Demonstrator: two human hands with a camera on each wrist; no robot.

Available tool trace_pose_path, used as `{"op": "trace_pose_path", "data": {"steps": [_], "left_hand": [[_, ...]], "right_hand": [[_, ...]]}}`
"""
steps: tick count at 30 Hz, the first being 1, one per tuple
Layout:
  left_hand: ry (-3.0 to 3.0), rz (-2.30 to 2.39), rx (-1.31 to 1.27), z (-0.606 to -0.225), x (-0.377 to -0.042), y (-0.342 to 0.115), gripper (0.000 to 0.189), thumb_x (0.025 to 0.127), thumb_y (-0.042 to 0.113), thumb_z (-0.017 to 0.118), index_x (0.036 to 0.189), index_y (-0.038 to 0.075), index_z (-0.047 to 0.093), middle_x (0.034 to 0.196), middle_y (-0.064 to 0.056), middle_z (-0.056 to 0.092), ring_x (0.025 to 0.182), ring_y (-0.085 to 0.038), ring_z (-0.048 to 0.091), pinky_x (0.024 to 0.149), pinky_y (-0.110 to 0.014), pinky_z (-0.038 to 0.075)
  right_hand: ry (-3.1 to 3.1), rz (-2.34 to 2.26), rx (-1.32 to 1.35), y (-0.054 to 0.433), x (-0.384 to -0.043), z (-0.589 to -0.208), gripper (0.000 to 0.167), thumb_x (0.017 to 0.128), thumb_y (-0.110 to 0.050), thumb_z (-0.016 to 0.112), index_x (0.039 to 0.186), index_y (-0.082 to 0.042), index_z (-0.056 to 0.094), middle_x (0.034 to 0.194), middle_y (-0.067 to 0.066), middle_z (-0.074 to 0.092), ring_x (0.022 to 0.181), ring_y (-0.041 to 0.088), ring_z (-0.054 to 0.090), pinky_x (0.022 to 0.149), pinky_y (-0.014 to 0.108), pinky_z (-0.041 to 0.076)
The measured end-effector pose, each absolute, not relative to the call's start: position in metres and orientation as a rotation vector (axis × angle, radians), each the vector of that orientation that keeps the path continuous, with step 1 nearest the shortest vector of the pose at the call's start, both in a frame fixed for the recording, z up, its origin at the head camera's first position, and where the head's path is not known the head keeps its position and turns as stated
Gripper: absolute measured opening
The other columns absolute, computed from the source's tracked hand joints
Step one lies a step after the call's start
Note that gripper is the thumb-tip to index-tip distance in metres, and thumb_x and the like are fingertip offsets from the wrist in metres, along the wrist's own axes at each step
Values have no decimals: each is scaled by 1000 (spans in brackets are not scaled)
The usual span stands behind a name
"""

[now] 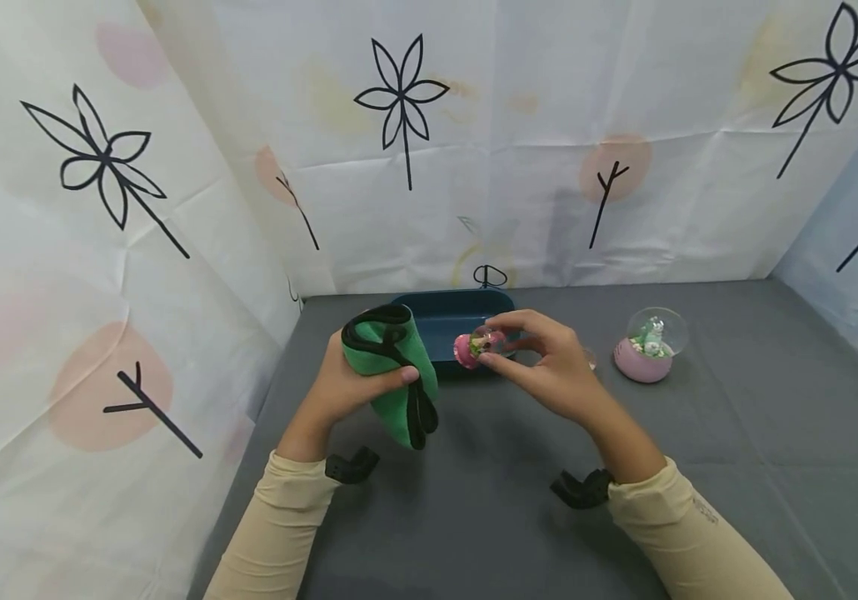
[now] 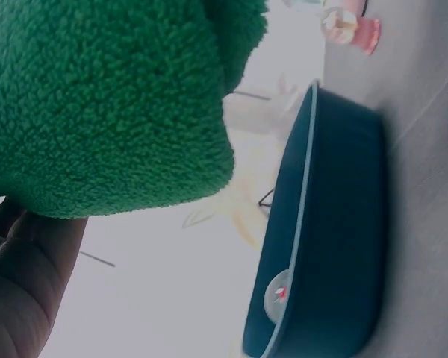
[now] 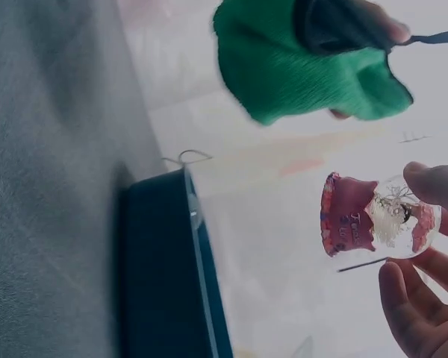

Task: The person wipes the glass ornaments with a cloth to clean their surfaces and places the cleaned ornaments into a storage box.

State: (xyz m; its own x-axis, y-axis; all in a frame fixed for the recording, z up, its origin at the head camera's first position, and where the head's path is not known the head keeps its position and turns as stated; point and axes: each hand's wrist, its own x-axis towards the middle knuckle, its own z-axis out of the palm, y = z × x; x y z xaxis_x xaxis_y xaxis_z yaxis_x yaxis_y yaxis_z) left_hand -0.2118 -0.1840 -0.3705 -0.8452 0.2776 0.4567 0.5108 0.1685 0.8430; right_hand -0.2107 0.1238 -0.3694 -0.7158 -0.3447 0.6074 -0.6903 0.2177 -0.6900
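My left hand (image 1: 339, 387) grips a folded green cloth (image 1: 376, 362) with black edging, thumb across its front. Fluffy green pile fills much of the left wrist view. With thumb and fingertips, my right hand (image 1: 552, 371) pinches a small snow globe (image 1: 465, 351) by its clear dome. It is tipped on its side, and its pink base (image 3: 349, 215) points left toward the cloth, a short gap away. Behind both hands stands a dark blue tray (image 2: 343, 224). Inside it, a clear dome with a red detail (image 2: 279, 294) shows above the rim.
A larger snow globe (image 1: 643, 363) with a pink base and pale figure stands on the grey table (image 1: 759, 400) to the right. Behind my right hand, another small pink-based globe (image 2: 367, 34) stands on the table. A patterned white cloth wall (image 1: 519, 208) rises behind the tray.
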Motion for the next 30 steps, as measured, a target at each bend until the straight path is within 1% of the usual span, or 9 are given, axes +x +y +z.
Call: {"op": "trace_pose_path", "data": {"steps": [4,6,9,13,16,23,27,30], "left_hand": [[-2219,-1773,-773,-366,-211,-191,42,80,11,94,117,10,74,99,-6,80,92,-23,77,83,-36,63],[-2213,-1781,-774,-365,-210,-193,42,80,10,94,117,9,74,99,-7,80,93,-24,77,84,-36,63],[-2228,-1763,-766,-362,-209,-195,41,80,12,94,116,10,74,99,-7,80,92,-23,77,82,-37,63],[-2263,-1726,-777,-361,-209,-195,38,81,15,94,114,13,75,99,-7,80,92,-23,77,81,-37,63],[-2277,-1707,-798,-361,-210,-195,36,83,15,93,114,14,75,100,-6,80,93,-22,77,81,-37,64],[-2293,-1695,-818,-363,-212,-193,35,84,18,92,115,14,75,100,-8,80,92,-21,76,81,-37,63],[-2301,-1683,-801,-364,-212,-193,41,83,21,94,119,15,74,101,-7,79,92,-20,75,83,-37,63],[-2303,-1681,-801,-365,-212,-192,44,82,21,94,121,16,74,101,-8,78,93,-20,74,85,-37,63]], "right_hand": [[-2215,1448,936,114,-224,-376,35,90,-4,85,124,-8,73,121,6,74,107,19,69,90,34,64],[-2251,1426,904,108,-231,-378,34,92,-8,85,124,-8,74,122,5,74,109,19,69,91,38,64],[-2326,1375,846,99,-242,-381,33,94,-13,84,125,-9,73,123,5,74,111,20,69,92,44,64],[-2430,1297,801,87,-258,-386,35,95,-18,83,127,-8,72,124,8,73,111,23,69,92,48,63],[-2487,1265,806,79,-271,-393,35,97,-19,82,128,-7,72,124,10,72,111,26,69,92,48,62],[-2564,1251,865,66,-290,-407,32,97,-14,79,127,-4,72,123,14,72,108,29,68,89,50,61],[-2621,1200,876,60,-296,-414,29,98,-15,78,125,-5,73,120,12,73,106,28,69,89,49,58],[-2665,1158,895,58,-297,-416,29,98,-17,79,124,-4,74,117,11,73,106,27,70,92,49,58]]}}
